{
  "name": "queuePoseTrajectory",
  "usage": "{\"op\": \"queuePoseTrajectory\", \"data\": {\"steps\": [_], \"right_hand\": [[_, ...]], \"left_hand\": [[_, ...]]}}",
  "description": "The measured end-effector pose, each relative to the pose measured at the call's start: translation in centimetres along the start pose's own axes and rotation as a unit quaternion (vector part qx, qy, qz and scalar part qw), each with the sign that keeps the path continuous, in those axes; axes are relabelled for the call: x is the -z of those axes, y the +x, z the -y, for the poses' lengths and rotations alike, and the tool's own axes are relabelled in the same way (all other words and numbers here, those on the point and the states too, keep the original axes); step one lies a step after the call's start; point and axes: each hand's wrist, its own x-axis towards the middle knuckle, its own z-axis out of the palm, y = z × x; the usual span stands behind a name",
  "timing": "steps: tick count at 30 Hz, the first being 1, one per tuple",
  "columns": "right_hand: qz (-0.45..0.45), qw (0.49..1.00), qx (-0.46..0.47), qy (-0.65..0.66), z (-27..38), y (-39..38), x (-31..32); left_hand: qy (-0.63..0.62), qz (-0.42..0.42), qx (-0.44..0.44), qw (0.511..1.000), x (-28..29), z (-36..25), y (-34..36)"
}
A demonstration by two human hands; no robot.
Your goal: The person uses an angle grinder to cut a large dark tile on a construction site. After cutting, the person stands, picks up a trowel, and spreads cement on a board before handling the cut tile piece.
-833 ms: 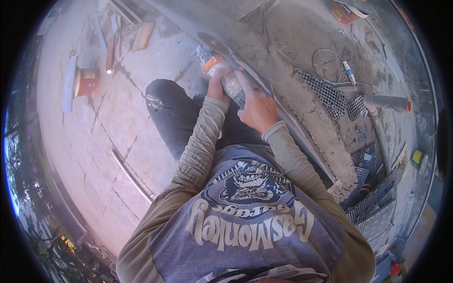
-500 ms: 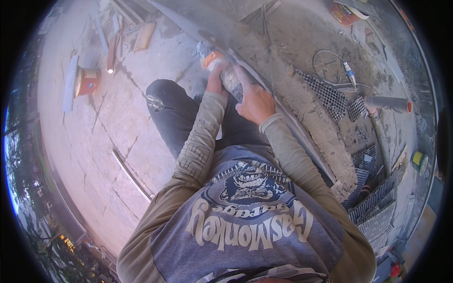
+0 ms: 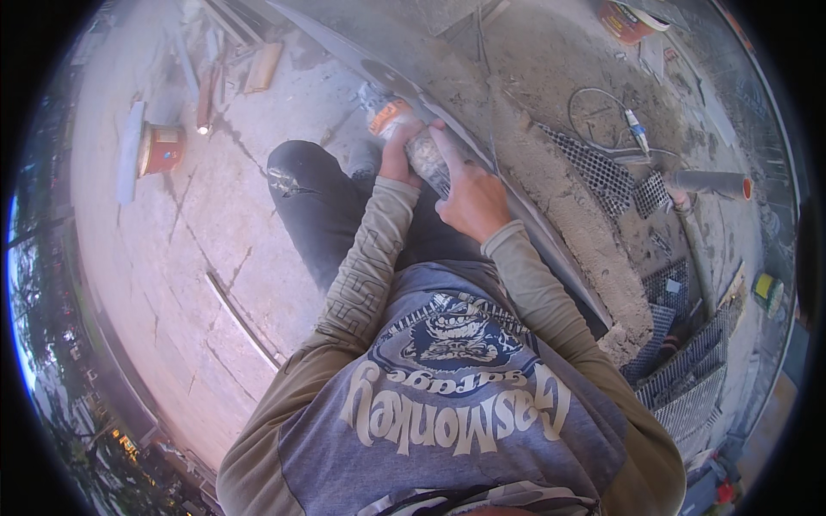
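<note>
Both of my hands are wrapped round a dust-covered angle grinder [image 3: 424,156] with an orange band near its head. My left hand [image 3: 397,156] grips it close to that band, its thumb side along the body. Farther back on the body, my right hand [image 3: 477,203] holds it from the right, fingers closed. The grinder's head points away and to the left, beside a long grey slab [image 3: 357,56] whose edge runs diagonally past my legs. Pale dust blurs the head, and its disc cannot be made out.
Left on the dusty floor stands a reddish-brown bucket [image 3: 161,149], with wooden offcuts [image 3: 262,67] farther off. To the right lie black grid panels [image 3: 594,172], a looped cable with a connector [image 3: 637,131] and a grey pipe [image 3: 710,184]. Another bucket [image 3: 632,23] sits far right.
The grinder and both hands have shifted slightly toward me and to the right. The dust about the grinder's head looks thinner, and more of the slab's face shows.
</note>
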Motion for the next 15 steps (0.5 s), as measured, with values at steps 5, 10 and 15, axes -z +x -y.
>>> {"op": "queuePoseTrajectory", "data": {"steps": [5,10,15], "right_hand": [[0.015,1.000,-0.009,0.006,0.3,-0.5,0.8],[0.009,1.000,-0.006,0.013,0.1,-0.8,0.8],[0.015,1.000,-0.012,0.013,0.0,-0.1,0.4]], "left_hand": [[0.007,0.009,0.001,1.000,0.5,0.5,-0.2],[0.000,0.010,0.015,1.000,0.9,0.9,-0.1],[0.001,0.006,0.037,0.999,1.0,0.4,0.4]]}}
